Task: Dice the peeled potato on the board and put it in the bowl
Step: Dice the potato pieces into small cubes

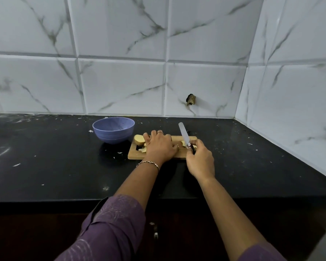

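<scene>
The bowl (113,129) stands left of the board (133,155), which bears potato pieces (139,139).

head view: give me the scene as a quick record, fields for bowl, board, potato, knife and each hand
bowl: blue-purple, on the black counter left of the board; no potato visible inside
board: wooden, on the counter
potato: potato chunk at the board's left end; cut pieces just in front of it
knife: blade lifted, pointing toward the wall
left hand: palm down over the board, fingers curled on the potato chunk
right hand: grips the knife handle
</scene>
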Tool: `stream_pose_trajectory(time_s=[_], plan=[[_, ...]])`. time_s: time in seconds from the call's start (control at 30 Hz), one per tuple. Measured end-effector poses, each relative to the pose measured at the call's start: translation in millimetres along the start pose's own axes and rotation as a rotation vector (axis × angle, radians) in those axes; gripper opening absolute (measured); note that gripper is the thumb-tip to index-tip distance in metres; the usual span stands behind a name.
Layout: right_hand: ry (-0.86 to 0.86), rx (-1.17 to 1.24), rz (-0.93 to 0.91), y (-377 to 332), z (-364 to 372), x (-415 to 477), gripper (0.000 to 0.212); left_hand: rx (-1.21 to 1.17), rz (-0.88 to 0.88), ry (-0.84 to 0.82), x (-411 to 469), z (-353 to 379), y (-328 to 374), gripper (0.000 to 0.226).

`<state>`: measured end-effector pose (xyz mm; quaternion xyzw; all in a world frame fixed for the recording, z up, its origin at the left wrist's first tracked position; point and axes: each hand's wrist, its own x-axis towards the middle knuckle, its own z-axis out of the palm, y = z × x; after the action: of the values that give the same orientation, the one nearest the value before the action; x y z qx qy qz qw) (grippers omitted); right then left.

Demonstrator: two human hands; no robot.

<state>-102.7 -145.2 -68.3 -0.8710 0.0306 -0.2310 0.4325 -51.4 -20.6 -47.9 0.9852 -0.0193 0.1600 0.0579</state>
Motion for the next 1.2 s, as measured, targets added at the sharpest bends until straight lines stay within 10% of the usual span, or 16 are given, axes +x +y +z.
stream_pose_trajectory(time_s=[1.2], plan=[[-0.064,-0.156,-0.053,-2,-18,-26,0.035,-0.096,0.094,0.103,-41,7,0,0.029]])
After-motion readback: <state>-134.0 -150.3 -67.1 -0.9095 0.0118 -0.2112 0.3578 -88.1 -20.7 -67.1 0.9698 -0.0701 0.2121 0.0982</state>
